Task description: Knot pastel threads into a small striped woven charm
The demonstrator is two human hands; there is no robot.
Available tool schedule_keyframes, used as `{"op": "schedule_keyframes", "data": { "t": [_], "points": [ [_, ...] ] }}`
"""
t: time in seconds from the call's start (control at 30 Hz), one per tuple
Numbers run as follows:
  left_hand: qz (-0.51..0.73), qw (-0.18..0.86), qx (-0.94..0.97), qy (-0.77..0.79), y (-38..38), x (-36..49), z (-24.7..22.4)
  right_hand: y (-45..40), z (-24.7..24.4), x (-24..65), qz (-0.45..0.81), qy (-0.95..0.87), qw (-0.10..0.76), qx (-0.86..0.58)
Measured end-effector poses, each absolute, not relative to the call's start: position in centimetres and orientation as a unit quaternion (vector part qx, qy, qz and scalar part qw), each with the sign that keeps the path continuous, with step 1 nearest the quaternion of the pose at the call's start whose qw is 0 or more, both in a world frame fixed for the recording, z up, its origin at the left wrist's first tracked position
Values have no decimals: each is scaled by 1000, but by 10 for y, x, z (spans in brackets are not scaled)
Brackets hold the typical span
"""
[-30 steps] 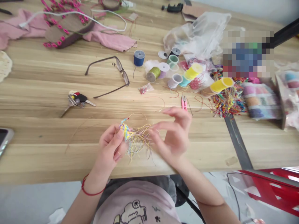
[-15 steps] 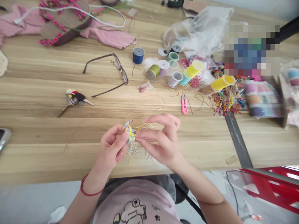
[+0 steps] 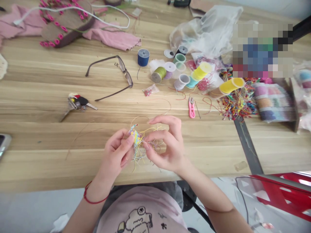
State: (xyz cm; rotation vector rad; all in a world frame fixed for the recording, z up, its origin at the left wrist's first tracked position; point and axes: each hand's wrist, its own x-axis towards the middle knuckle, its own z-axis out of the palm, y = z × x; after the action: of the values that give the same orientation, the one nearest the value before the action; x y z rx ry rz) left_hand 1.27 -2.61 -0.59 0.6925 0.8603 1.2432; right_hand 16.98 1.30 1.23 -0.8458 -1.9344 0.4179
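A small knotted thread bracelet [image 3: 137, 138] with yellow, light blue and purple stripes is pinched between the thumb and fingers of my left hand [image 3: 117, 149]. Loose thread ends [image 3: 139, 157] fan out below it and to its right, over the wooden table. On the bracelet's right side, my right hand [image 3: 168, 147] has its thumb and a fingertip close together at the threads, with another finger raised and curved above. Exactly which strand it grips is too fine to make out. A thin yellowish thread loops above the bracelet.
Beyond my hands lie pink thread snips [image 3: 191, 108], glasses [image 3: 126, 72], keys [image 3: 79, 102] and a blue thread spool [image 3: 143, 58]. Several more spools, a plastic bag [image 3: 211, 30] and a heap of colourful threads [image 3: 239, 102] occupy the right. A phone [image 3: 4, 144] lies at the left edge.
My right hand has shifted slightly, its thumb and fingertip now a little apart from their earlier tight pinch on a yellow strand. My left hand keeps its hold on the bracelet.
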Motion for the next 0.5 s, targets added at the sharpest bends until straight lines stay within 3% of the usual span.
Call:
{"op": "schedule_keyframes", "data": {
  "t": [0.5],
  "points": [
    [555,683,269,392,-23,13,-5,12,9,168,209,-817,466,-268]
  ]
}}
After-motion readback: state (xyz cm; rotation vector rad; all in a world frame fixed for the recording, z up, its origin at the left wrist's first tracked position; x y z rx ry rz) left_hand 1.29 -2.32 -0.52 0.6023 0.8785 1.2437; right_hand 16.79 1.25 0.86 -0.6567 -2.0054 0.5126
